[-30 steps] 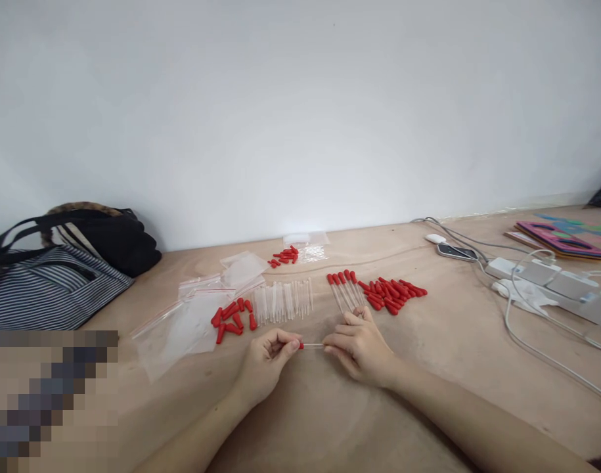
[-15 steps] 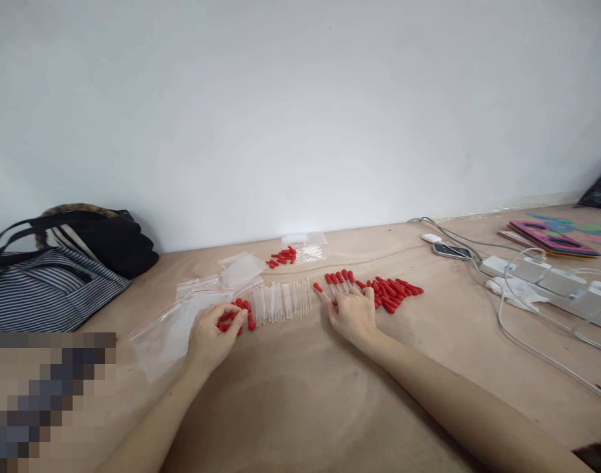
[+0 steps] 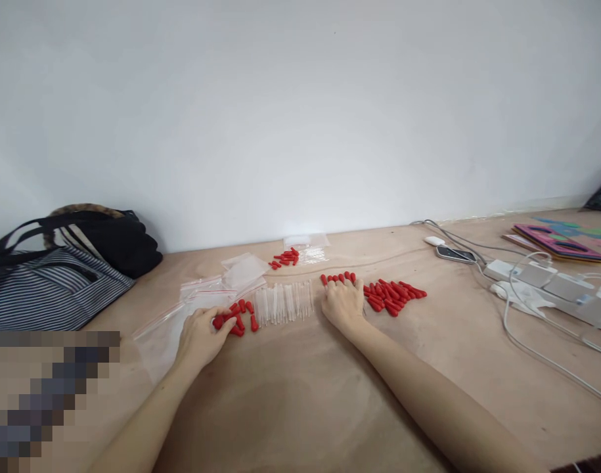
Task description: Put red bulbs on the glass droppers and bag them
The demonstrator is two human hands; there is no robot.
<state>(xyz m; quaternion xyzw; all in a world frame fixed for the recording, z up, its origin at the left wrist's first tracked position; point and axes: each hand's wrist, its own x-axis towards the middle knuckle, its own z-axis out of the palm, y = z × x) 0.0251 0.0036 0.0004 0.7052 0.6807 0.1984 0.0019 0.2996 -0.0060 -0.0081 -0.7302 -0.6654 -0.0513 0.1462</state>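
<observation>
Here's the left hand (image 3: 201, 335), thumb and fingers curled around one of the loose red rubber bulbs (image 3: 254, 323); whether it's pinched tight, I can't tell. Right hand (image 3: 343, 307) palm down, fingers bent over the red-capped droppers (image 3: 335, 278) lined up side by side; its grip is hidden! Clear tubes (image 3: 285, 302) lie in a row between the hands, a red bulb heap (image 3: 395, 294) just right, smaller red bulbs (image 3: 286, 257) beyond, near the wall (image 3: 300, 131).

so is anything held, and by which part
Can't tell: the left hand is at loose red bulbs; the right hand lies over the droppers below their red tops.
</observation>
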